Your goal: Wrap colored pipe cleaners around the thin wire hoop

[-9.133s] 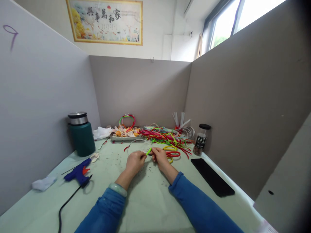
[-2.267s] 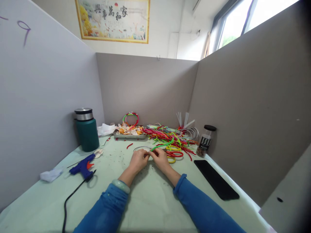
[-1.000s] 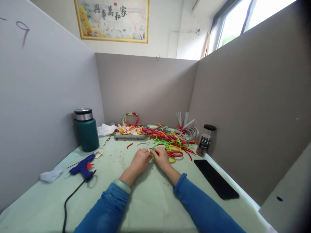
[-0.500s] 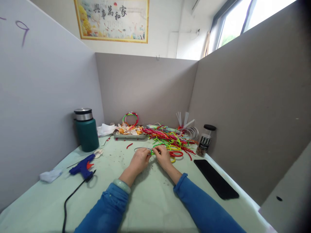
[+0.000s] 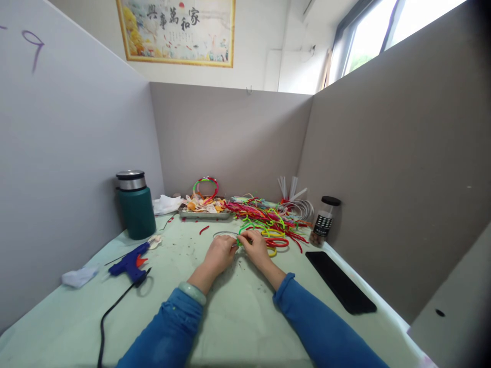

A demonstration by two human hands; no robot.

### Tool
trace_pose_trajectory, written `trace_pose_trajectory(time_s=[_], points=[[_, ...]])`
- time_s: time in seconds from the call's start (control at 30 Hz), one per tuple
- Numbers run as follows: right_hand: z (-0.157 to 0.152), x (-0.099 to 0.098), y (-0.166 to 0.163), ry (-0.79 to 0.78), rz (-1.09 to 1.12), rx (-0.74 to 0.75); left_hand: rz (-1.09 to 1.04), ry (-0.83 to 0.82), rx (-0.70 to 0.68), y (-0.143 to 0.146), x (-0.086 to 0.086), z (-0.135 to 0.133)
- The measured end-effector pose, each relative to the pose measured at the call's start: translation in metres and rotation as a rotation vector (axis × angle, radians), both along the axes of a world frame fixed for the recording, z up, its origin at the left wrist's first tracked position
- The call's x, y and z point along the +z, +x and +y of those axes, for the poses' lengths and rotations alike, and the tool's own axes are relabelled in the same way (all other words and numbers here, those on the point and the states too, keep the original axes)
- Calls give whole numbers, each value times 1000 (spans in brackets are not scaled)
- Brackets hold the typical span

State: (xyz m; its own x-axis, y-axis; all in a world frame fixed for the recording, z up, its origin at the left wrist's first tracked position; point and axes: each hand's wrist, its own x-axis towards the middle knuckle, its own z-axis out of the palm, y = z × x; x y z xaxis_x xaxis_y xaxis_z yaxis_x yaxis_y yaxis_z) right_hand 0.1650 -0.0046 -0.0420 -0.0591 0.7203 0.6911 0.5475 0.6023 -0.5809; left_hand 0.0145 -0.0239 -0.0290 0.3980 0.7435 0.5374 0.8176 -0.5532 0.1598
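My left hand point(image 5: 221, 252) is closed on a thin grey hoop point(image 5: 225, 233), whose curve shows above the fingers. My right hand point(image 5: 254, 247) pinches a green pipe cleaner point(image 5: 238, 243) right beside the left fingertips. The fingertips of both hands almost meet, and the green strand lies against the hoop between them. How it wraps there is hidden by the fingers. Just beyond my right hand lie red and yellow pipe-cleaner loops point(image 5: 278, 242) and a heap of loose multicoloured pipe cleaners point(image 5: 264, 210).
To the left are a blue glue gun point(image 5: 130, 264) with a black cord and a green flask point(image 5: 137, 212). At the back, a metal tray point(image 5: 205, 216) holds petal-like pieces and a coloured ring point(image 5: 217, 189). On the right are a black-lidded jar point(image 5: 324, 222) and a black phone-like slab point(image 5: 340, 282).
My right fingertips have shifted very slightly left and down along the green pipe cleaner. Otherwise both hands stay in almost the same place.
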Motion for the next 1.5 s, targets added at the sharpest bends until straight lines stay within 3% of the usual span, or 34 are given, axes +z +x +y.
trace_pose_trajectory(time_s=[0.3,0.67,0.87,1.07,1.2,1.33,1.5], points=[[4,-3,1,-19,5,8,-93,-20,-84,3,7,-8],[8,-4,3,-40,106,30,-174,14,-74,-1,-1,4],[8,-1,7,-134,293,-21,-425,70,-10,-4,7,3],[2,-4,-3,-373,343,272,-608,96,-92,-4,13,2],[0,-2,-13,-603,664,465,-629,87,-198,-2,11,3],[-5,4,-13,-739,1036,628,-673,24,-215,-2,8,5],[-6,8,-8,-844,1258,742,-717,9,-186,-3,7,7]])
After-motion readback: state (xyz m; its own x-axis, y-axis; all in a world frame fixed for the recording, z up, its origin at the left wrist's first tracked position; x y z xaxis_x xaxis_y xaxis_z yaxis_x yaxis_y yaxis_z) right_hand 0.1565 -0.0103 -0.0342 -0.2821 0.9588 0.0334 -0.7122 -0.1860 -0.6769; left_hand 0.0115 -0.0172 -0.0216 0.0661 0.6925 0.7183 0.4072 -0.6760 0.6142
